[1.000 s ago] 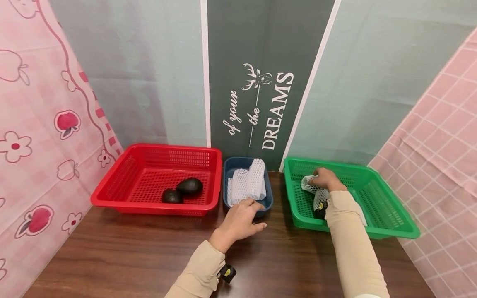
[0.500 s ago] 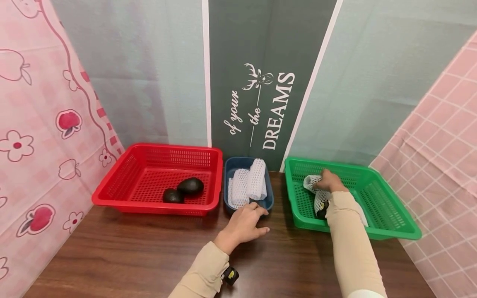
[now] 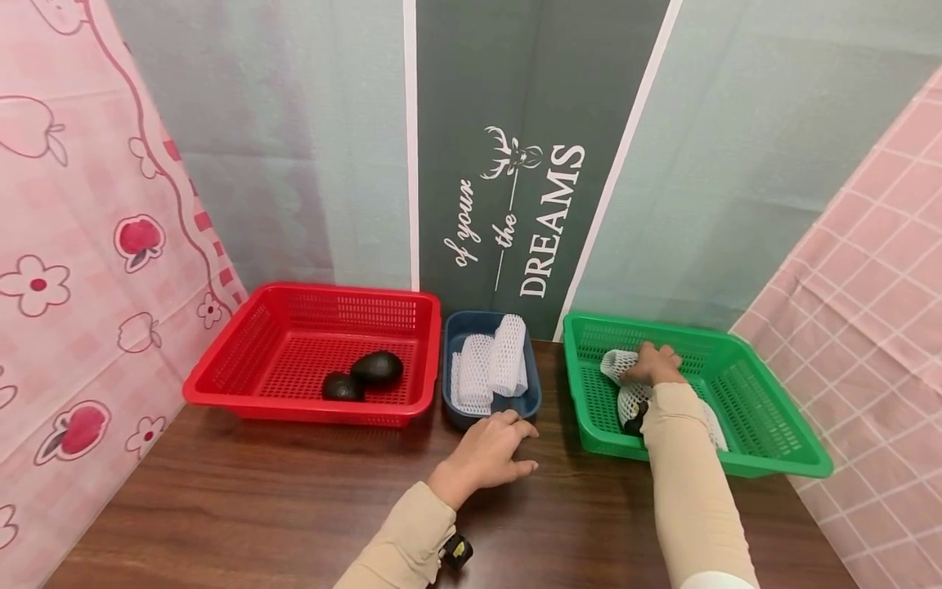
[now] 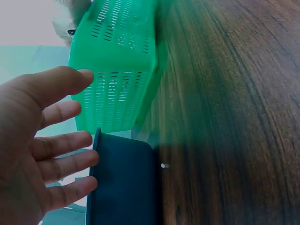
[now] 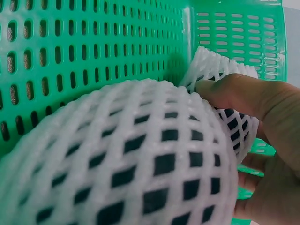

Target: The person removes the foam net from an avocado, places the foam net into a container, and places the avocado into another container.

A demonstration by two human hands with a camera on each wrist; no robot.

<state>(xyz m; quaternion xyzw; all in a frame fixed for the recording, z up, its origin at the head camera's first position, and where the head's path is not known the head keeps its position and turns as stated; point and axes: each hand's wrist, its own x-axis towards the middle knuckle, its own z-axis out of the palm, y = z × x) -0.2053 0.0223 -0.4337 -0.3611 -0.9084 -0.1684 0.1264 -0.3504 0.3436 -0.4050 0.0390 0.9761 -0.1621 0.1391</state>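
Note:
In the head view my right hand (image 3: pixel 653 364) is inside the green basket (image 3: pixel 780 433), beside an avocado in a white foam net (image 3: pixel 616 365). The right wrist view shows its thumb (image 5: pixel 229 91) extended against that far net, with the other fingers loosely spread below. A nearer netted avocado (image 5: pixel 136 154) fills the front of this view, dark skin showing through the mesh. My left hand (image 3: pixel 489 451) hovers at the front rim of the small blue bin (image 3: pixel 450 327), fingers spread and holding nothing. White foam nets (image 3: pixel 508 356) lie in this bin.
On the left stands a red basket (image 3: pixel 221 368) with two bare avocados (image 3: pixel 377 370). All three containers stand along the back of the brown wooden table (image 3: pixel 294 491). A printed cloth (image 3: pixel 500 82) hangs behind them, with pink cloths at both sides.
My right hand has shifted right and loosened from the netted avocado, which stays in the green basket. My left hand has drawn back slightly from the nets towards the blue bin's front rim.

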